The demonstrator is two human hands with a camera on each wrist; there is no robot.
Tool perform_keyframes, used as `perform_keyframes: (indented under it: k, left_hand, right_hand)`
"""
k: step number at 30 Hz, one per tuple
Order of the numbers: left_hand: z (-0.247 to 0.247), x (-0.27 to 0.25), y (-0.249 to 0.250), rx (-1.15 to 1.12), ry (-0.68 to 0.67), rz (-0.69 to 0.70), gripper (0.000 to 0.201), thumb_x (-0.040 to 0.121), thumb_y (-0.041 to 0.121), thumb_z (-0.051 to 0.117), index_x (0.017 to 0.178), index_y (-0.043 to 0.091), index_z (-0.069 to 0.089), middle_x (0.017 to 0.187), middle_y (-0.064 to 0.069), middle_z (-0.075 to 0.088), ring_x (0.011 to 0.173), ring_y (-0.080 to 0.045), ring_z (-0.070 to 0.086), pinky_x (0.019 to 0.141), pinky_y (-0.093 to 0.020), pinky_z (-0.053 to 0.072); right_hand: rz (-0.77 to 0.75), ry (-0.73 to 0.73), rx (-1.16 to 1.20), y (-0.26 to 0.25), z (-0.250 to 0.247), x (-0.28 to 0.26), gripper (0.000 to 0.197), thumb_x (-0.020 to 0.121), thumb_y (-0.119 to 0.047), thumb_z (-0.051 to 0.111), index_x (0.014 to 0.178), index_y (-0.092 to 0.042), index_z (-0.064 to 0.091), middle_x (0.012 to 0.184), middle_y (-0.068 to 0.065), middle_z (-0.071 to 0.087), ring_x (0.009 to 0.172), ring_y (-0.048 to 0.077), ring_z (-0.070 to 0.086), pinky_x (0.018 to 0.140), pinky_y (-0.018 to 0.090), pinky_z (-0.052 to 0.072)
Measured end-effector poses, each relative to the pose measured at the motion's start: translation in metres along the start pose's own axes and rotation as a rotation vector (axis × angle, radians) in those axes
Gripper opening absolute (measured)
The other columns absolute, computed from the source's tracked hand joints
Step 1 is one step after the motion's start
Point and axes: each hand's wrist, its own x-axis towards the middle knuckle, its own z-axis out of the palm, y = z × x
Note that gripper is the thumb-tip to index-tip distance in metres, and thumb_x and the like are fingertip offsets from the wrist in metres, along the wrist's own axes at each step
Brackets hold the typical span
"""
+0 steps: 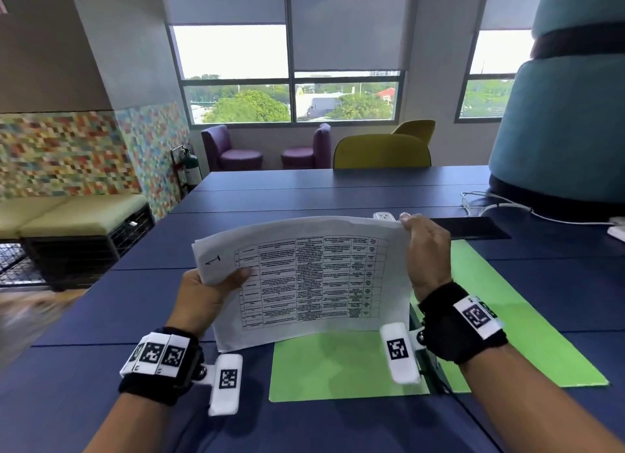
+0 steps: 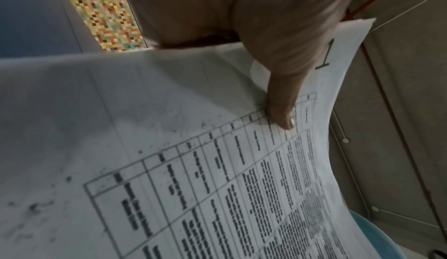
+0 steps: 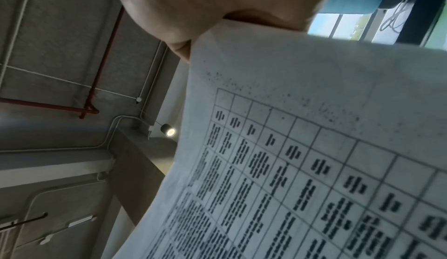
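Printed sheet [image 1: 304, 276] up in the air, held above the green mat [image 1: 338, 368] on the blue surface [image 1: 558, 283]. The left hand [image 1: 206, 293] clamps the near-left edge, thumb [image 2: 283, 110] pressed flat on the print. The right hand [image 1: 427, 249] pinches the far right corner, its back turned toward us. Both wrists are raised, forearms angled inward. The paper bows in the middle. Best, I'd say, is even tension from both sides and squaring it to the mat before lowering.

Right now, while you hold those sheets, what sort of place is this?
Probably an office lounge or meeting room: a blue table, purple armchairs and yellow chairs by wide windows, with printed sheets held by the left hand and right hand.
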Motion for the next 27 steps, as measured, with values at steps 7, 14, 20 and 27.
perform_keyframes:
  k: [7,14,20,27]
  left_hand:
    - [0.008,0.0,0.001,0.015,0.015,0.007,0.006,0.074,0.01,0.081,0.07,0.015,0.08,0.084,-0.002,0.079,0.08,-0.023,0.073,0.073,-0.034,0.061]
    - [0.03,0.013,0.061,0.017,0.045,0.2,0.019,0.065,0.03,0.082,0.08,0.019,0.077,0.085,0.008,0.079,0.09,-0.025,0.073,0.085,-0.041,0.057]
    - [0.01,0.003,0.023,0.103,0.008,0.04,0.054,0.047,0.05,0.097,0.085,0.017,0.078,0.092,0.001,0.079,0.087,-0.019,0.075,0.083,-0.043,0.059]
    - [0.006,-0.001,0.003,0.105,0.027,-0.059,0.007,0.084,0.014,0.076,0.086,0.007,0.075,0.084,-0.004,0.079,0.088,-0.032,0.073,0.073,-0.035,0.06]
  right_hand:
    - [0.066,-0.031,0.046,0.011,-0.009,-0.001,0.031,0.097,-0.031,0.059,0.082,-0.004,0.064,0.068,0.007,0.051,0.052,0.009,0.047,0.048,0.017,0.038]
    - [-0.079,0.198,0.133,-0.04,0.011,0.023,0.056,0.097,-0.032,0.059,0.048,-0.023,0.033,0.045,-0.014,0.036,0.048,0.011,0.035,0.051,0.024,0.03]
    - [-0.033,0.035,-0.078,-0.013,0.005,0.012,0.049,0.096,-0.033,0.06,0.056,-0.02,0.033,0.053,-0.005,0.029,0.052,0.014,0.026,0.054,0.029,0.023]
    - [0.183,-0.013,-0.004,0.01,-0.008,0.012,0.04,0.094,-0.038,0.063,0.077,-0.002,0.063,0.072,0.007,0.054,0.064,0.015,0.049,0.061,0.027,0.039]
